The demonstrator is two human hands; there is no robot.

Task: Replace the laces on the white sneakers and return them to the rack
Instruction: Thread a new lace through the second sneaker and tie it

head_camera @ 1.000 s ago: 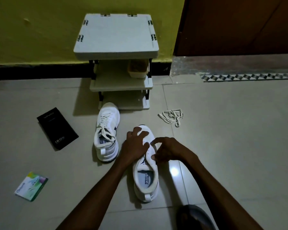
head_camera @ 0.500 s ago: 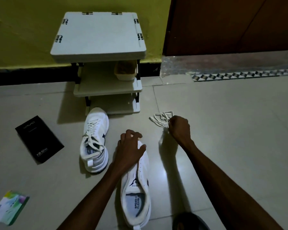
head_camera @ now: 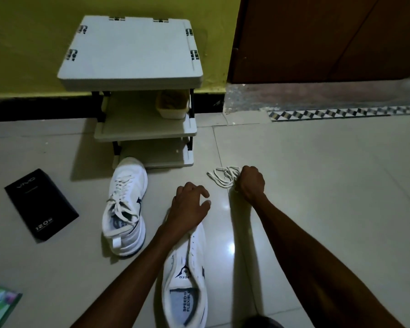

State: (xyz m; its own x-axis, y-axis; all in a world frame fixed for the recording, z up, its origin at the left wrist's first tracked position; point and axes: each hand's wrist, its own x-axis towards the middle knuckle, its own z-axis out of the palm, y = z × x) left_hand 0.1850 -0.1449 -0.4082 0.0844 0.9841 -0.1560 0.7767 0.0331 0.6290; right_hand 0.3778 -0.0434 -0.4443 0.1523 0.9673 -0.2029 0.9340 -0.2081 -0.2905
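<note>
- Pale floor tiles: glossy, mirroring light between the forearms.
- White unlaced sneaker under the left hand: smooth, leather-like, with a faint sheen.
- White laced sneaker left of that hand: same smooth upper, flat woven laces.
- Loose bundle of cream flat laces at the right hand: matt cloth.
- Grey three-shelf plastic rack beyond both hands: matt, finely grained.
- Black rectangular cardboard box far left of the left hand: matt.
- Brown wooden door beyond the right hand: dull.
</note>
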